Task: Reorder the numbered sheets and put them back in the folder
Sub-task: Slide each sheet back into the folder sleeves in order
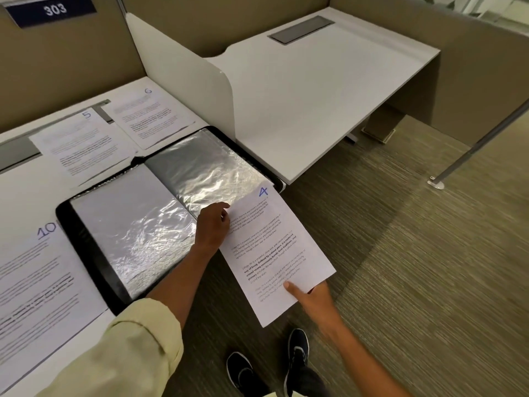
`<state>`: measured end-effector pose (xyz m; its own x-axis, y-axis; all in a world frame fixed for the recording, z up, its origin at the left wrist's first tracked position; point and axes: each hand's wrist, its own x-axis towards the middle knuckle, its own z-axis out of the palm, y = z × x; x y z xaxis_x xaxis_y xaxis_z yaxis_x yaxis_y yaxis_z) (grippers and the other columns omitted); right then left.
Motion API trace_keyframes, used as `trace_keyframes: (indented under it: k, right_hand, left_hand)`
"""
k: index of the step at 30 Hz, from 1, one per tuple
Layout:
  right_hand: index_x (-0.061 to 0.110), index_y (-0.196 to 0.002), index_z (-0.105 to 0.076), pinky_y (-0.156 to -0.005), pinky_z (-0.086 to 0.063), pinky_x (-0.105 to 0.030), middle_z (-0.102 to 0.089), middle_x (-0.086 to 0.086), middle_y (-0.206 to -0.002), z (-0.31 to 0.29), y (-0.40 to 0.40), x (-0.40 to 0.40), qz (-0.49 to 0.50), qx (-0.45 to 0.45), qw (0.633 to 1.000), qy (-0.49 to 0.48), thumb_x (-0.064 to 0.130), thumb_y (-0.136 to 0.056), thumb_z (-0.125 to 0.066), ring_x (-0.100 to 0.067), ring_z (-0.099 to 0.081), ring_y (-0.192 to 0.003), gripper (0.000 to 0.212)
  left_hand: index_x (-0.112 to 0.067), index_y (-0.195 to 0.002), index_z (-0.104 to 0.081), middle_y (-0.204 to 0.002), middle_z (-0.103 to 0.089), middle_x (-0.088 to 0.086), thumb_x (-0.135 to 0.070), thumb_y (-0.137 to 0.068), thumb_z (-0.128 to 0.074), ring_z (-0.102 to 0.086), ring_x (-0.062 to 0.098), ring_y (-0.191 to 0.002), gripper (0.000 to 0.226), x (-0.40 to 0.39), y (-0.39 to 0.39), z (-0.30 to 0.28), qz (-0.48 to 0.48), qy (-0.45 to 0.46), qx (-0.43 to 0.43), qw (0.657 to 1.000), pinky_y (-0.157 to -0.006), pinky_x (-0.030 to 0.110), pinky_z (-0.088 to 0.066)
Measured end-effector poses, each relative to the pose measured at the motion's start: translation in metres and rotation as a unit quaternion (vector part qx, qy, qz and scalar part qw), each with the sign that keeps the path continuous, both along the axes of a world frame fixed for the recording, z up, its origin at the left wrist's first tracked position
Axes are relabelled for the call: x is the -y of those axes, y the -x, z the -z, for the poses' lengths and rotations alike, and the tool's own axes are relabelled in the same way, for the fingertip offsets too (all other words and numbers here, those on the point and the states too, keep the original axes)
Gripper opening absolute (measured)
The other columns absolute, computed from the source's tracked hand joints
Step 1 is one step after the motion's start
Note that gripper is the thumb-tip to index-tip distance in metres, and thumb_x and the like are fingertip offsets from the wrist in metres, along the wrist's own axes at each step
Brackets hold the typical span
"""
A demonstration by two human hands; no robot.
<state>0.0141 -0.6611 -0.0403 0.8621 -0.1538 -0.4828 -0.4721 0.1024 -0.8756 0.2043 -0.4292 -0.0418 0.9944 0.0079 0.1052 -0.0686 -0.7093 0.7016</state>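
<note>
Two hands are holding the sheet numbered 4 [276, 253] at the open display folder [160, 207].

The sheet is hanging out past the desk's near edge, over the carpet [415, 267], its top corner lying on the folder's right-hand plastic sleeve [209, 167]. The left hand [213, 227] is pinching the sheet's upper left edge where it meets the sleeve, while the right hand [315, 302] is gripping the bottom edge, thumb on top of the print and fingers hidden beneath. The black-edged folder is lying open on the white desk [17, 196], both clear sleeves crinkled and shining. Sheet 5 [81, 141] and sheet 6 [148, 116] are lying on the desk just behind the folder; sheet 10 [37, 287] is lying to its left. Black shoes [297, 348] are standing on the carpet below.
</note>
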Motion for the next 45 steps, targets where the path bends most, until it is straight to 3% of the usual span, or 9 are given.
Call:
trace_keyframes:
  k: [5,10,13,16,18,24,29,35,45]
  right_hand:
    - [0.016,-0.126,-0.062,-0.092,-0.056,-0.036,-0.072,-0.005,-0.121,-0.03,-0.015,0.015,0.041,-0.006,0.992,-0.121,0.037,-0.089,-0.069,-0.02,-0.067,-0.115,0.043]
    - [0.01,-0.135,-0.061,-0.104,-0.045,-0.056,-0.065,-0.025,-0.122,-0.046,-0.039,0.047,0.032,-0.089,0.964,-0.249,0.065,-0.095,-0.038,-0.035,-0.064,-0.109,0.072]
    - [0.013,-0.135,-0.059,-0.083,-0.058,-0.05,-0.07,-0.021,-0.111,-0.051,-0.059,0.059,0.002,-0.129,0.94,-0.315,0.071,-0.093,-0.034,-0.033,-0.069,-0.099,0.076]
    - [0.022,-0.147,-0.043,-0.1,-0.046,-0.062,-0.059,-0.018,-0.139,-0.052,-0.084,0.068,-0.076,-0.14,0.924,-0.348,0.076,-0.093,-0.029,-0.04,-0.059,-0.124,0.077]
    - [0.024,-0.148,-0.038,-0.11,-0.038,-0.062,-0.054,-0.016,-0.146,-0.049,-0.103,0.067,-0.128,-0.147,0.927,-0.32,0.072,-0.096,-0.032,-0.04,-0.052,-0.132,0.071]
    - [0.029,-0.142,-0.044,-0.096,-0.054,-0.055,-0.069,-0.015,-0.125,-0.036,-0.159,0.047,-0.25,-0.131,0.946,-0.158,0.031,-0.101,-0.057,-0.034,-0.068,-0.113,0.044]
    - [0.031,-0.13,-0.052,-0.092,-0.057,-0.054,-0.072,-0.007,-0.118,-0.038,-0.193,0.035,-0.313,-0.063,0.948,-0.018,0.032,-0.107,-0.041,-0.025,-0.072,-0.104,0.026]
    - [0.011,-0.11,-0.064,-0.088,-0.058,-0.05,-0.072,-0.011,-0.098,-0.034,-0.23,0.029,-0.365,-0.007,0.92,0.147,0.033,-0.108,-0.037,-0.025,-0.072,-0.09,0.035]
    - [-0.002,-0.097,-0.062,-0.086,-0.058,-0.048,-0.07,-0.02,-0.098,-0.032,-0.246,0.03,-0.429,0.0,0.881,0.198,0.027,-0.108,-0.039,-0.032,-0.07,-0.092,0.039]
  left_hand:
    - [-0.011,-0.114,-0.069,-0.094,-0.069,0.007,-0.002,-0.088,-0.062,-0.06,0.016,-0.08,0.028,-0.001,-0.004,0.001,0.005,-0.009,-0.019,1.0,-0.073,0.027,-0.047]
    - [-0.01,-0.119,-0.066,-0.102,-0.068,0.01,-0.002,-0.088,-0.058,-0.063,0.024,-0.091,0.032,0.0,-0.009,0.001,0.009,-0.03,-0.039,0.999,-0.076,0.03,-0.047]
    - [-0.011,-0.127,-0.061,-0.112,-0.064,0.011,-0.004,-0.088,-0.055,-0.059,0.028,-0.102,0.04,0.006,-0.013,0.0,0.018,-0.069,-0.063,0.995,-0.082,0.035,-0.046]
    - [-0.01,-0.129,-0.058,-0.116,-0.062,0.012,-0.007,-0.089,-0.052,-0.058,0.029,-0.108,0.041,0.016,-0.018,-0.003,0.006,-0.107,-0.06,0.992,-0.087,0.038,-0.046]
    - [-0.009,-0.127,-0.059,-0.115,-0.062,0.013,-0.007,-0.089,-0.051,-0.059,0.031,-0.106,0.038,0.022,-0.02,-0.005,-0.003,-0.126,-0.054,0.991,-0.087,0.04,-0.048]
    - [-0.012,-0.115,-0.064,-0.103,-0.063,0.007,-0.007,-0.09,-0.05,-0.061,0.028,-0.095,0.03,0.043,-0.033,-0.009,-0.001,-0.159,-0.05,0.986,-0.078,0.036,-0.048]
    - [-0.015,-0.111,-0.07,-0.099,-0.065,0.004,-0.011,-0.089,-0.055,-0.061,0.026,-0.093,0.026,0.053,-0.045,-0.013,-0.01,-0.161,-0.051,0.986,-0.074,0.034,-0.046]
    - [-0.017,-0.106,-0.074,-0.095,-0.065,0.002,-0.017,-0.091,-0.059,-0.061,0.022,-0.088,0.021,0.061,-0.055,-0.015,-0.011,-0.151,-0.05,0.987,-0.07,0.032,-0.045]
    - [-0.014,-0.109,-0.071,-0.095,-0.066,0.002,-0.017,-0.093,-0.062,-0.06,0.021,-0.089,0.019,0.079,-0.064,-0.019,-0.084,-0.111,-0.018,0.99,-0.074,0.032,-0.044]
